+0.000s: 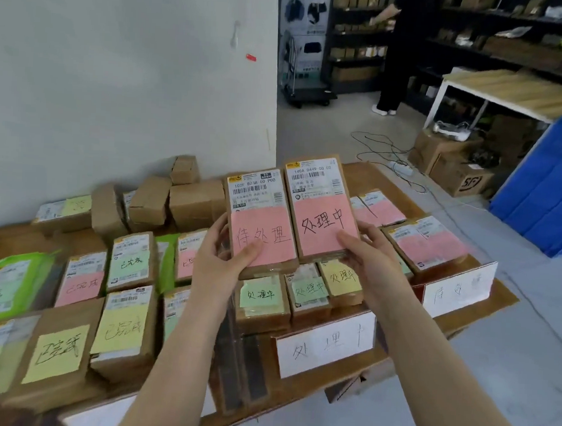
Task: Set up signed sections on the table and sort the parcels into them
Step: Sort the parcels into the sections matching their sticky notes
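Two flat cardboard parcels are held side by side above the table. My left hand [220, 252] grips the left parcel [262, 225], which carries a pink note reading 待处理. My right hand [369, 250] grips the right parcel [322, 208], whose pink note reads 处理中. Below them lie small parcels with green and yellow notes [262, 296] behind a white sign [325, 345] reading 处理中. A second white sign [458, 290] stands at the right, with pink-noted parcels [428, 243] behind it.
Parcels with green, pink and yellow notes [121, 321] and a green mailer [5, 283] cover the table's left half. Plain boxes [176, 197] are stacked by the white wall. A blue bin [541, 194], floor boxes, cables and a person at shelves [399, 49] are beyond.
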Action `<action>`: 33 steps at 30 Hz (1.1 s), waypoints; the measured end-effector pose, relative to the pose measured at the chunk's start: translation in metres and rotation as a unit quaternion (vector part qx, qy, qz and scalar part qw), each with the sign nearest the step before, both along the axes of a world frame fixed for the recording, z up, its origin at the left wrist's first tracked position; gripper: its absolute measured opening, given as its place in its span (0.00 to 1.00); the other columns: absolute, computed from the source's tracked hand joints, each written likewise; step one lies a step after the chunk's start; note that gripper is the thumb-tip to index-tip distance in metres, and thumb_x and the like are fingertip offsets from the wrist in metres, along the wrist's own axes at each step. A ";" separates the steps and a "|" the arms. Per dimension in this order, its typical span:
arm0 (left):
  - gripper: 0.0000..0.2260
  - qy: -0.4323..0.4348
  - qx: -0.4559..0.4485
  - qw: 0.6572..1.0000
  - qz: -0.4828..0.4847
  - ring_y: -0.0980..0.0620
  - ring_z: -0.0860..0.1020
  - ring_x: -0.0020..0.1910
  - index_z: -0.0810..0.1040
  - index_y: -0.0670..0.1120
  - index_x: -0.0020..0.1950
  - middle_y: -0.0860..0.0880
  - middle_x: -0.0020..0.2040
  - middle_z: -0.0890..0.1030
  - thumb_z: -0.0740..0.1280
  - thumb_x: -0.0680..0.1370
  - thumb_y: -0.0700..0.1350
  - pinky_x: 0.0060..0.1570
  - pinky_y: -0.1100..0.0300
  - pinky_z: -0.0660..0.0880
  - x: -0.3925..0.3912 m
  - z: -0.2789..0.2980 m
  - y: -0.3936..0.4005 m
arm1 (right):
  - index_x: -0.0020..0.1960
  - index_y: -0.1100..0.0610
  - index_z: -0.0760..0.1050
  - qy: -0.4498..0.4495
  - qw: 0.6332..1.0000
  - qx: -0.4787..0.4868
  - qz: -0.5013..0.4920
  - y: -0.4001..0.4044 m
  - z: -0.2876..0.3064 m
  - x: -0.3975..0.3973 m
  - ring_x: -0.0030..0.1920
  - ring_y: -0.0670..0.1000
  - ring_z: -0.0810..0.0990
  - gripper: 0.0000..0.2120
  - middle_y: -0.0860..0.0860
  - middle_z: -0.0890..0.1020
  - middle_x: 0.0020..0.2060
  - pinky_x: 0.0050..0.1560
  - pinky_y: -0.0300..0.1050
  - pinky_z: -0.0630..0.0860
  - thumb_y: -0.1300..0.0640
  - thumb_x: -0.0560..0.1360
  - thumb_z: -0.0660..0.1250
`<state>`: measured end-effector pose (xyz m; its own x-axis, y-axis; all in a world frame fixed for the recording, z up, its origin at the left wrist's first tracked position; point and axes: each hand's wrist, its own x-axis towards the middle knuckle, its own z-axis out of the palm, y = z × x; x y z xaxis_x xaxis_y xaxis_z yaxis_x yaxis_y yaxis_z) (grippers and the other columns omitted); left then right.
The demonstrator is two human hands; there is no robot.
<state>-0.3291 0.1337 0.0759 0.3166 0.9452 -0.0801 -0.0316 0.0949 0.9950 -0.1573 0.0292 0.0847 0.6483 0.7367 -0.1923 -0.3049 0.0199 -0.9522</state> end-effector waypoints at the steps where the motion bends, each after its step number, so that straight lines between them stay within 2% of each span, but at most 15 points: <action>1: 0.31 -0.006 -0.002 1.000 0.010 0.59 0.78 0.51 0.68 0.56 0.68 0.60 0.51 0.77 0.74 0.69 0.41 0.42 0.62 0.79 0.005 -0.001 -0.003 | 0.60 0.56 0.71 0.003 1.000 -0.001 0.012 0.000 -0.001 0.008 0.50 0.52 0.81 0.17 0.53 0.83 0.50 0.49 0.43 0.74 0.62 0.73 0.69; 3: 0.30 -0.017 -0.006 0.999 0.033 0.60 0.79 0.49 0.69 0.56 0.67 0.60 0.52 0.78 0.74 0.69 0.39 0.39 0.64 0.78 0.012 -0.004 -0.008 | 0.61 0.57 0.71 0.011 0.999 0.000 0.037 0.004 -0.004 0.021 0.49 0.52 0.81 0.17 0.52 0.83 0.49 0.48 0.42 0.74 0.62 0.73 0.69; 7: 0.27 -0.024 -0.015 0.997 0.072 0.53 0.79 0.56 0.71 0.59 0.62 0.52 0.60 0.78 0.74 0.68 0.40 0.47 0.58 0.79 0.016 -0.010 -0.011 | 0.59 0.55 0.72 0.012 0.996 -0.007 0.091 0.014 -0.010 0.036 0.47 0.49 0.81 0.17 0.51 0.83 0.47 0.48 0.43 0.75 0.62 0.73 0.70; 9: 0.26 -0.016 -0.008 0.996 0.086 0.53 0.79 0.56 0.71 0.60 0.60 0.52 0.60 0.78 0.74 0.68 0.40 0.43 0.62 0.80 0.015 -0.011 -0.010 | 0.56 0.53 0.72 0.008 0.993 -0.017 0.112 0.021 -0.014 0.041 0.47 0.50 0.81 0.14 0.51 0.84 0.46 0.52 0.46 0.77 0.62 0.73 0.70; 11: 0.27 -0.008 -0.003 0.995 0.100 0.53 0.79 0.55 0.70 0.59 0.63 0.53 0.60 0.78 0.74 0.69 0.39 0.41 0.63 0.80 0.013 -0.012 -0.004 | 0.55 0.52 0.72 0.003 0.990 -0.027 0.135 0.031 -0.017 0.043 0.48 0.50 0.81 0.14 0.51 0.83 0.47 0.52 0.46 0.77 0.61 0.73 0.70; 15: 0.30 -0.006 -0.011 0.992 0.127 0.53 0.80 0.55 0.70 0.54 0.69 0.53 0.60 0.79 0.74 0.69 0.39 0.48 0.58 0.80 0.006 -0.016 0.016 | 0.60 0.54 0.70 0.015 0.986 -0.040 0.163 0.058 -0.021 0.039 0.43 0.47 0.82 0.17 0.52 0.83 0.50 0.43 0.39 0.76 0.60 0.73 0.70; 18: 0.30 -0.005 -0.016 0.990 0.141 0.56 0.81 0.51 0.69 0.53 0.69 0.57 0.54 0.80 0.73 0.70 0.38 0.45 0.60 0.80 0.001 -0.020 0.035 | 0.62 0.55 0.70 0.013 0.985 -0.059 0.164 0.083 -0.027 0.035 0.45 0.48 0.82 0.19 0.53 0.83 0.51 0.44 0.41 0.76 0.59 0.73 0.70; 21: 0.30 -0.013 -0.041 0.986 0.161 0.54 0.80 0.54 0.69 0.53 0.69 0.53 0.58 0.79 0.73 0.70 0.38 0.47 0.58 0.78 -0.008 -0.029 0.058 | 0.62 0.54 0.70 0.022 0.984 -0.084 0.153 0.110 -0.035 0.032 0.47 0.50 0.82 0.19 0.52 0.84 0.50 0.43 0.42 0.76 0.58 0.73 0.71; 25: 0.31 -0.022 -0.069 0.981 0.181 0.51 0.79 0.56 0.69 0.52 0.69 0.51 0.59 0.79 0.74 0.69 0.39 0.53 0.51 0.78 -0.021 -0.041 0.088 | 0.61 0.54 0.70 0.008 0.982 -0.118 0.150 0.147 -0.049 0.027 0.48 0.49 0.81 0.18 0.51 0.82 0.50 0.49 0.45 0.78 0.58 0.73 0.70; 28: 0.31 -0.022 -0.081 0.980 0.181 0.52 0.80 0.54 0.68 0.51 0.70 0.50 0.61 0.78 0.73 0.70 0.39 0.48 0.55 0.79 -0.029 -0.048 0.106 | 0.62 0.54 0.70 -0.018 0.976 -0.151 0.156 0.172 -0.064 0.020 0.50 0.48 0.80 0.19 0.50 0.81 0.52 0.53 0.47 0.78 0.57 0.73 0.70; 33: 0.30 -0.008 -0.100 0.979 0.177 0.51 0.79 0.55 0.67 0.53 0.70 0.51 0.61 0.77 0.72 0.71 0.39 0.47 0.56 0.79 -0.037 -0.060 0.127 | 0.61 0.52 0.69 -0.045 0.961 -0.222 0.160 0.202 -0.088 0.009 0.53 0.51 0.79 0.19 0.51 0.80 0.54 0.57 0.52 0.77 0.55 0.73 0.71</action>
<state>-0.3664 0.2610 0.0156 -0.0256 0.9621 -0.2717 -0.1128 0.2672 0.9570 -0.1487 0.2315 -0.0034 0.4308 0.7594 -0.4876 -0.1440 -0.4755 -0.8678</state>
